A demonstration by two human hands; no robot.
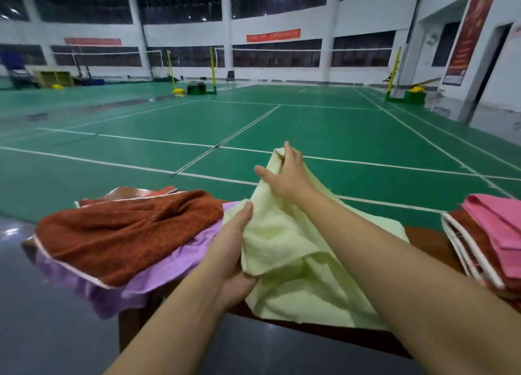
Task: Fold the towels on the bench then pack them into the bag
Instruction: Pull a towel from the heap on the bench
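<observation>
pale yellow towel (284, 245) lies in front of me on the surface (423, 239), its near edge hanging over the front, its far end lifted off. my left hand (234, 250) grips the yellow towel's left edge, thumb on top, fingers curled under the cloth. my right hand (284, 171) pinches its raised far corner above the surface, thumb sticking out to the left, fingers closed on the fabric.

left of the yellow towel: a rust towel (127, 233), rumpled, lying on top of a purple towel (158, 273); the purple one touches the yellow towel's left edge and droops over the surface's front. right of the yellow towel, well apart from it: a pink towel (499, 233), folded, sitting on a stack of red-and-white cloth (465, 239) at the frame edge; cannot tell what that stack is.

beyond the yellow towel: green court floor (338, 137) with white lines.
</observation>
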